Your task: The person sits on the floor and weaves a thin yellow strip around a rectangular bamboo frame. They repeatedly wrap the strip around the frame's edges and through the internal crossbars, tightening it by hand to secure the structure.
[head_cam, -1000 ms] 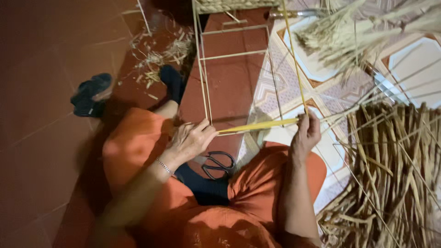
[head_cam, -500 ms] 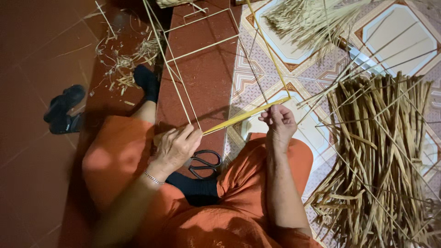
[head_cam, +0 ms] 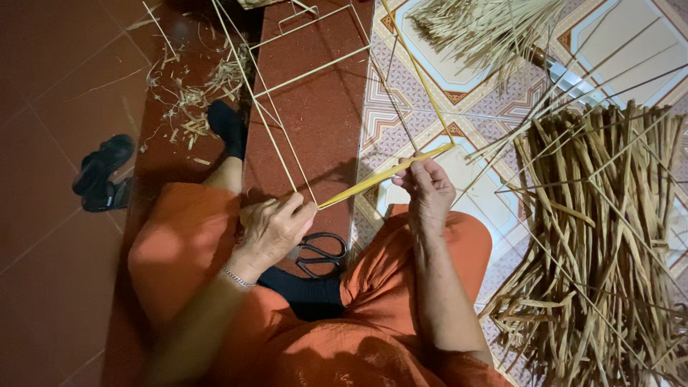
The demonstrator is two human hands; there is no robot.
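Person seated on the floor (head_cam: 57,236) in orange trousers, head view looking down. Left hand (head_cam: 276,228) grips the near corner of a thin wire frame (head_cam: 315,70), fingers curled shut around the rods and the low end of a flat yellow strip (head_cam: 383,174). Right hand (head_cam: 428,188) pinches the same strip further up, thumb and fingertips closed on it, palm turned down. The strip runs on a slant between the two hands, lower at the left hand, rising to the frame's right corner just past the right hand. Frame is a light rectangular skeleton of pale rods, lying tilted away from the person over the red floor and the patterned tiles (head_cam: 423,79).

Black-handled scissors (head_cam: 321,253) lie on the floor between the knees, just below the left hand, untouched. Big heap of dried reed strips (head_cam: 609,236) to the right, close to the right knee. Second bundle of pale fibres (head_cam: 487,29) at the top, beyond the frame. Loose trimmings (head_cam: 193,100) scattered top left by the person's black-socked foot (head_cam: 228,127). Pair of dark sandals (head_cam: 100,175) on the floor at left, well apart from the hands
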